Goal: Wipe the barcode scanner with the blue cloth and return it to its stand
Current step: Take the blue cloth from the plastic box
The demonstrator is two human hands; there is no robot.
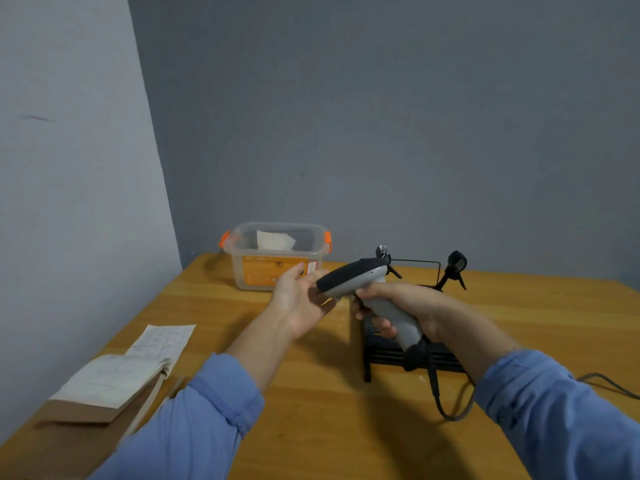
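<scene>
My right hand (401,306) grips the handle of a grey and black barcode scanner (360,277), held above the wooden table (311,427) with its head pointing left. My left hand (301,301) is open, palm up, right beside the scanner's head, its fingertips near or touching the nose. The scanner's grey cable (450,407) loops down from the handle and runs off to the right. A black stand (388,358) sits on the table under my right hand, with black wire arms (450,268) rising behind it. No blue cloth is visible.
A clear plastic box (277,258) with orange clips and a white cloth inside stands at the back by the wall. An open notebook with loose paper (117,375) lies at the table's left edge. Grey walls close the left and back.
</scene>
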